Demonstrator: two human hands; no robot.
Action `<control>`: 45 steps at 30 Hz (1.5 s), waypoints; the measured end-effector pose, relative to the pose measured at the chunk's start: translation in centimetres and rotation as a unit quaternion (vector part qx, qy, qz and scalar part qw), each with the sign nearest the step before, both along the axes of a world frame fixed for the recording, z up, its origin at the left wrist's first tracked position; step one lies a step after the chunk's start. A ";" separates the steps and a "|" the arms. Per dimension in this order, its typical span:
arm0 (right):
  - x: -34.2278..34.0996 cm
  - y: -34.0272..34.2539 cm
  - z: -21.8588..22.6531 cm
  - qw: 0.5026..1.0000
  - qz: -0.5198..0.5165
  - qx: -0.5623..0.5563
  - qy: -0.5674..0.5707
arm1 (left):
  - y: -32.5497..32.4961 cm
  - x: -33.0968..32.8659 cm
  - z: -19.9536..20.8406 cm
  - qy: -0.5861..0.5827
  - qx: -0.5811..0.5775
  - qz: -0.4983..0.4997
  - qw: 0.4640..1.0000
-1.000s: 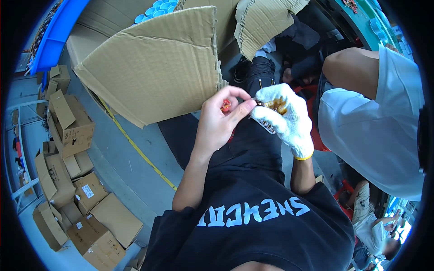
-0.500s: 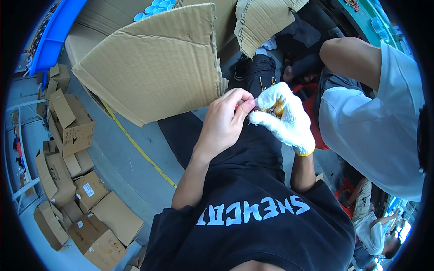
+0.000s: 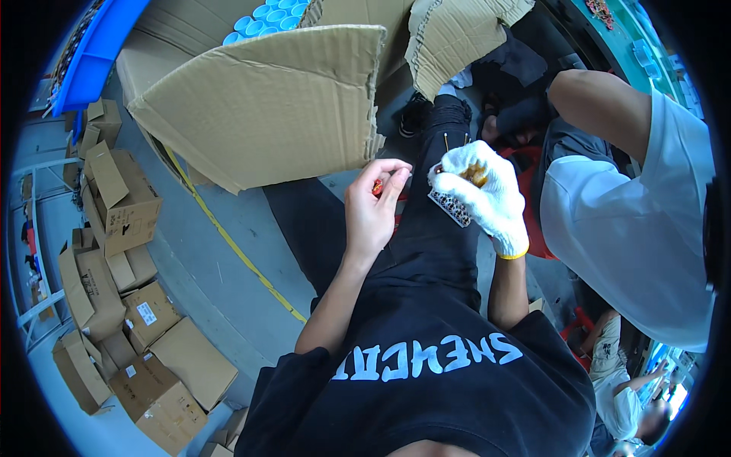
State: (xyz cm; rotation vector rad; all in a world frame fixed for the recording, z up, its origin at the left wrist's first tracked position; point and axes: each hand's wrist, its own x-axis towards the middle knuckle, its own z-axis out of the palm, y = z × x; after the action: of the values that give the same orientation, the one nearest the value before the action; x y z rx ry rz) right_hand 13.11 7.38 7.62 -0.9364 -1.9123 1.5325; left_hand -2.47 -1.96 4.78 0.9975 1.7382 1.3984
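probably the weak spot is the left hand [image 3: 364,217]: its grip curls around small red pieces [image 3: 378,186], and loosened fingers could shed some; whether the fingertips pinch anything, cannot tell. the gloved right hand [image 3: 493,202] is clamped on an amber-brown piece [image 3: 477,176], speckled block [image 3: 451,207] just below; thick cloth may dull feel, letting either slip past the trouser leg [image 3: 422,236] to the floor [image 3: 255,228].

The bare left hand [image 3: 371,209] curls around small red pieces [image 3: 378,187], near the white-gloved right hand [image 3: 493,204], which holds a speckled piece [image 3: 450,208]. A cardboard flap [image 3: 263,110] spreads beyond, light-blue cups [image 3: 262,13] behind it.
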 end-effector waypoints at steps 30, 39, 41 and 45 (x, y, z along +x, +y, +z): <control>3.2 0.8 -0.7 0.973 -0.119 -0.082 0.178 | -0.2 -11.8 19.6 -0.052 0.212 -0.116 0.969; 4.1 1.5 -7.0 0.911 -0.094 0.110 -0.386 | 24.9 -32.2 33.7 0.216 0.107 0.139 0.960; 3.7 1.5 -7.4 0.914 -0.082 0.089 -0.386 | 28.9 -36.0 33.1 0.124 0.094 0.102 0.982; 3.3 1.6 -6.9 0.915 -0.113 0.064 -0.383 | 31.4 -37.7 30.9 0.335 0.028 0.150 0.930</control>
State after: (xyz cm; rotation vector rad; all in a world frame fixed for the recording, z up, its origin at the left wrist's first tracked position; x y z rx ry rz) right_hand 16.40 8.95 0.76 -1.8129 -2.2509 0.9447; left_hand -40.15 29.40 35.69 1.3994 2.4426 1.3842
